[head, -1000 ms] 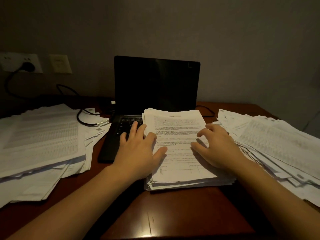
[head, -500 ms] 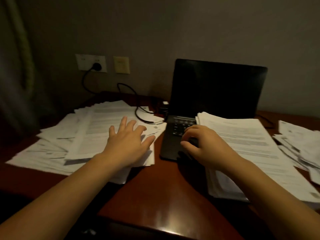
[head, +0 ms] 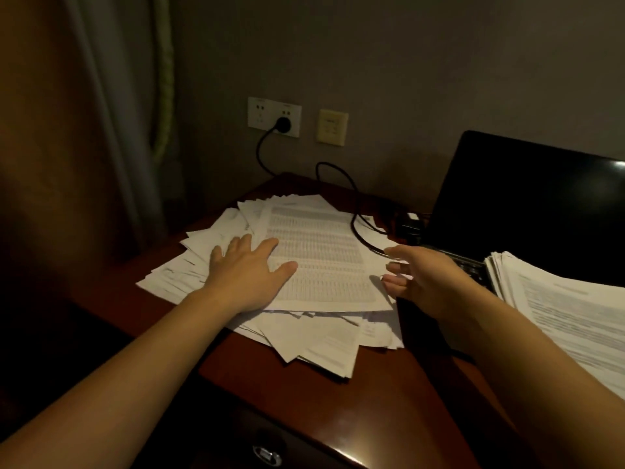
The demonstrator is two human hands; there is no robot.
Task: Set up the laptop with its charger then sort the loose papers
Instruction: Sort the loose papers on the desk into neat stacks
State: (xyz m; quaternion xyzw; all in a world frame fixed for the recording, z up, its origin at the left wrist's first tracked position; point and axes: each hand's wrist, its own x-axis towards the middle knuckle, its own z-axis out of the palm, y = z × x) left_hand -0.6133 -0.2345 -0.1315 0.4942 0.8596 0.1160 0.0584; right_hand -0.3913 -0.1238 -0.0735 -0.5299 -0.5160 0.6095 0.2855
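Though the dim light blurs their print, the papers (head: 321, 252) sprawl in a fanned pile left of the laptop (head: 527, 204), which the frame cuts off. My left hand (head: 247, 272) lies flat on them, fingers spread. My right hand (head: 429, 282) curls at their edge; I cannot tell if it grips a sheet.

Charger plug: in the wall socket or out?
In. The black plug sits in the white wall socket, its cable dropping toward the desk.
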